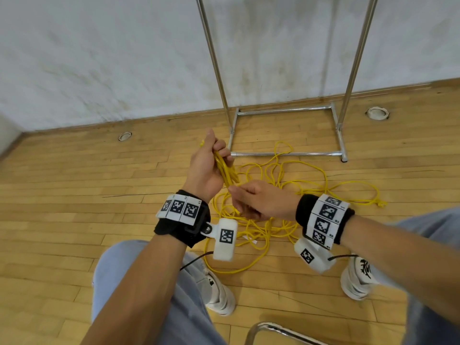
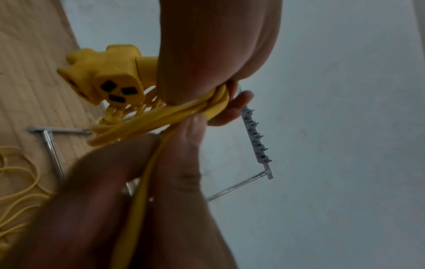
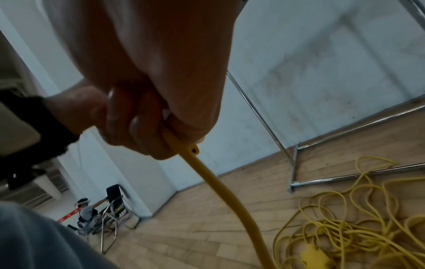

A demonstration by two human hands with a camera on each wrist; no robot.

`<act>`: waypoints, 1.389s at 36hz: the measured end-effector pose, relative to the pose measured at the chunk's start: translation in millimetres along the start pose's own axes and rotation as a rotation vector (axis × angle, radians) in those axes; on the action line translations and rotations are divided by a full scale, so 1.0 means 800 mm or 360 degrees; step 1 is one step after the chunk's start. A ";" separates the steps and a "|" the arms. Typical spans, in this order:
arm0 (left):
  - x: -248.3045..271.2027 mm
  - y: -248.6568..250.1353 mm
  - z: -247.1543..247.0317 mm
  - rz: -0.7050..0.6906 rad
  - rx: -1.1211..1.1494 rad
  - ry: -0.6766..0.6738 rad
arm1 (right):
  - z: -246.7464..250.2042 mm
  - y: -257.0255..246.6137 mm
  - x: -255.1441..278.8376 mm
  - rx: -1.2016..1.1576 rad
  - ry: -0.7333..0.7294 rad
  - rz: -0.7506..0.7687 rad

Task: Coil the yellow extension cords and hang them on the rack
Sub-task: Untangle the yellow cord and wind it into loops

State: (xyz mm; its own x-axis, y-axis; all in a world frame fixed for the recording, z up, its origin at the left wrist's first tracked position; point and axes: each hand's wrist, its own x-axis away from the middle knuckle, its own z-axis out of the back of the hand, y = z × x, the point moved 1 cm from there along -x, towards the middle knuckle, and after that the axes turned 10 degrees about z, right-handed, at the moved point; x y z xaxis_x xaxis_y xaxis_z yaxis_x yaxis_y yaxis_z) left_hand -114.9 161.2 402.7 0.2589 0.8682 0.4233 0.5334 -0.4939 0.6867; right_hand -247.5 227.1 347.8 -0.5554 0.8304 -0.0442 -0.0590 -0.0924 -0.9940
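Standing by white wall: chrome tube garment rack [image 1: 286,110], base on wood plank floor [image 1: 74,195]. Loose yellow extension cord tangle [image 1: 273,185] on floor just before rack base. Left hand [image 1: 206,168] grip closed round bundle of coiled yellow loops [image 1: 225,170]; three-outlet yellow socket block [image 2: 103,76] sticking out beside thumb. Right hand [image 1: 258,202] grip pinching single yellow cord strand [image 3: 220,185] just below coil.

Two hands [image 1: 204,168] [image 1: 258,202], one rack [image 1: 286,110], two wristbands [image 1: 183,215] [image 1: 323,220], two shoes [image 1: 219,292] [image 1: 358,277]

Tangled yellow cords [image 1: 268,195] before chrome rack [image 1: 286,153]
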 end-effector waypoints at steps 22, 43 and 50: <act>0.007 0.030 0.015 0.0507 0.0327 -0.0808 | 0.057 0.105 0.011 0.0389 0.0429 -0.0210; 0.021 0.019 0.015 0.0873 -0.0700 -0.0799 | 0.132 0.031 -0.040 0.0391 0.0933 -0.0471; 0.012 -0.008 0.009 0.0687 -0.0942 -0.0378 | 0.102 -0.048 -0.052 0.0005 0.0559 -0.0372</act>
State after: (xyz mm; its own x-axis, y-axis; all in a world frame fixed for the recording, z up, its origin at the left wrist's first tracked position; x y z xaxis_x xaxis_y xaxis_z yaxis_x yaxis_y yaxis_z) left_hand -109.7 173.1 398.2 0.5477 0.5469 0.6331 -0.1566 -0.6764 0.7197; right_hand -289.7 151.0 395.8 -0.2101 0.9661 0.1502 -0.1523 0.1194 -0.9811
